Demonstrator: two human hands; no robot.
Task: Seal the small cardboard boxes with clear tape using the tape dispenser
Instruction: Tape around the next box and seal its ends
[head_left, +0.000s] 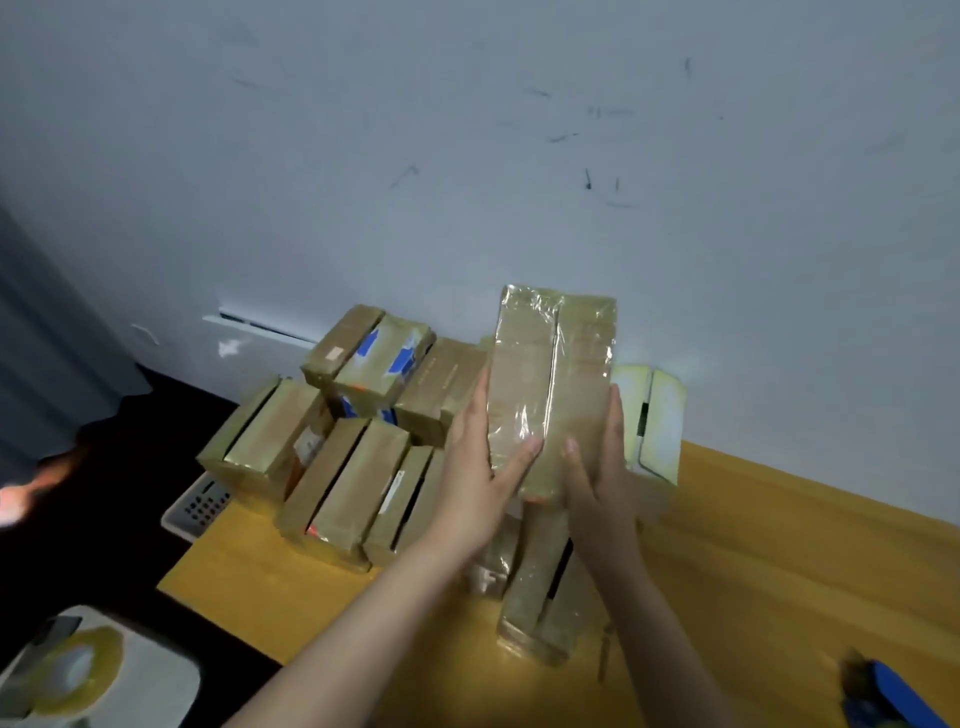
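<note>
A small cardboard box (553, 374) wrapped in shiny clear tape is held upright above the wooden table (779, 551). My left hand (480, 478) grips its left side with the thumb across the front. My right hand (597, 478) grips its right side, thumb on the front too. Below it another taped box (540, 597) lies on the table. Several taped boxes are stacked to the left (353, 441). A roll of clear tape (78, 670) lies on a white surface at the bottom left. A blue object (883, 696), perhaps the tape dispenser, sits at the bottom right edge.
A white wall rises right behind the table. A pale yellow-white box (657, 421) stands at the back right of the held box. A white slotted tray (197, 504) sits off the table's left edge over dark floor.
</note>
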